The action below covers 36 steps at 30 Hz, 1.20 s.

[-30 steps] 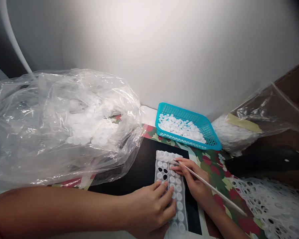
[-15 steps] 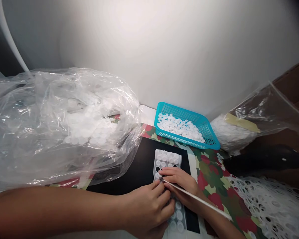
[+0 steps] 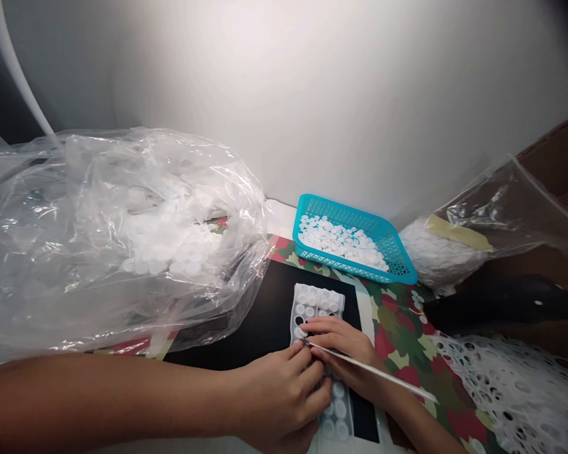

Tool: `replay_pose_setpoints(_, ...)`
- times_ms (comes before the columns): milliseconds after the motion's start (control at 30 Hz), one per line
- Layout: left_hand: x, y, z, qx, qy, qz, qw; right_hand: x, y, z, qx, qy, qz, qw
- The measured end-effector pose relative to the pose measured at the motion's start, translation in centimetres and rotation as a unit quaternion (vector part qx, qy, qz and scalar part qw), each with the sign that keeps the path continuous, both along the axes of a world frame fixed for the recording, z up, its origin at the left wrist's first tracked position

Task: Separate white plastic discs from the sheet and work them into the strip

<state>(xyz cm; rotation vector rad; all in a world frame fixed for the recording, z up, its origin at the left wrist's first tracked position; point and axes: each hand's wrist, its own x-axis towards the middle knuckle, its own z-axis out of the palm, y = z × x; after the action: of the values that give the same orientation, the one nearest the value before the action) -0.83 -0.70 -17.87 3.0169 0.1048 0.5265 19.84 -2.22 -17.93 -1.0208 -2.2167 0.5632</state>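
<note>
A translucent white sheet with rows of round cap-like pieces lies on a black mat. Some of its round spots show black. My left hand rests over the sheet, its thumb and fingertips drawn together at the middle; whatever they pinch is hidden. Close beside it, my right hand is closed around a thin white stick-like tool, held like a pen. The tool's dark tip meets the sheet near my left fingertips, and its shaft slants back over my right wrist.
Small white round pieces fill part of a turquoise basket at the back. To the left bulges a large clear plastic bag of white discs. On the right are another clear bag, a black object and a pile of perforated white sheeting.
Both hands stay nearly in place. The rear end of the white tool has shifted very slightly left and up.
</note>
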Motion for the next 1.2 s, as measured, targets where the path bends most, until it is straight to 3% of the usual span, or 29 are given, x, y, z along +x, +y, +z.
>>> replay_pose_setpoints(133,0.0,0.0,0.0,0.003,-0.003,0.001,1.000,0.0,0.1,-0.2,0.019,-0.029,-0.008,0.999)
replay_pose_setpoints(300,0.1,-0.2,0.2,0.019,0.000,0.006,1.000,-0.6,0.2,-0.2,0.125,-0.073,-0.016,0.989)
replay_pose_setpoints(367,0.1,-0.2,0.2,0.025,0.001,0.007,1.000,-1.0,0.2,0.0,0.130,-0.076,-0.027,0.988)
replay_pose_setpoints(600,0.0,-0.1,0.5,0.032,-0.001,0.009,0.999,-1.7,-0.3,0.9,0.014,-0.009,-0.080,0.997)
replay_pose_setpoints(867,-0.1,-0.2,0.4,0.038,0.000,0.011,0.999,-1.4,-0.5,1.2,-0.101,0.056,-0.159,0.980)
replay_pose_setpoints(1200,0.0,-0.2,0.3,0.035,0.003,0.008,0.999,-1.6,-0.4,1.3,-0.117,0.093,-0.207,0.967)
